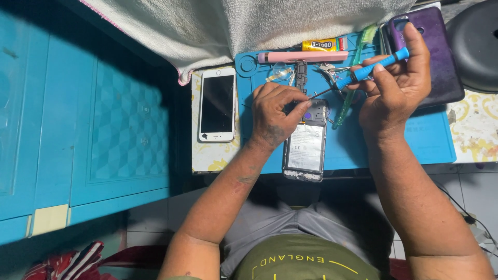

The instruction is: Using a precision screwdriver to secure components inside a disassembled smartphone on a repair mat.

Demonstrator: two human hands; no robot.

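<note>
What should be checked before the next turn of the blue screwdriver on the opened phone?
1. Right hand grips the blue-handled screwdriver: ok.
2. Left hand steadies the opened phone with exposed battery: ok.
3. Screwdriver tip seated in a screw: cannot tell, the left fingers hide it.
4. Phone lies fully on the blue rubber work mat: not ok, its lower end overhangs the near edge.
5. White smartphone with dark screen lies apart from the work: ok.
6. Green toothbrush passes under the screwdriver: cannot tell whether they touch.

Opened phone (306, 148) lies flat, blue screwdriver (365, 70) slanting above.
</note>
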